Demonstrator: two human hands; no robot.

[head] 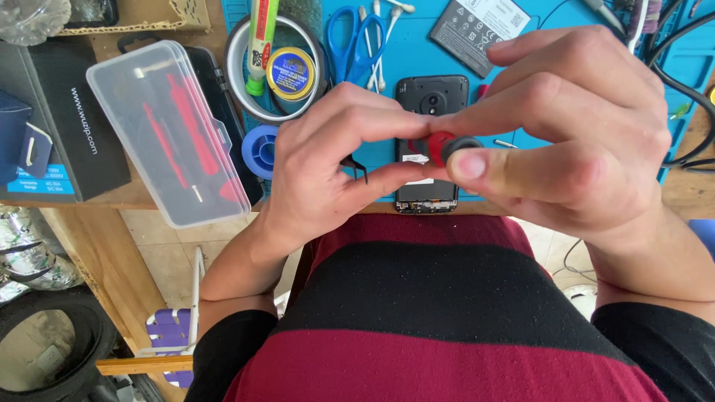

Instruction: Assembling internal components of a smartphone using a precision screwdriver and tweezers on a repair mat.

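Both hands, left hand [328, 171] and right hand [573, 141], pinch a small red-and-black tool [447, 147] over a blue mat [417, 45] on the cluttered wooden worktop [112, 246], tiled floor [171, 253] below.

Wooden workbench [112, 246], blue mat [566, 15] on top; pale tiled floor [167, 260].

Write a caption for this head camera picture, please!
Two hands, left hand and right hand, pinch a small red and black tool above an opened phone on a blue mat.
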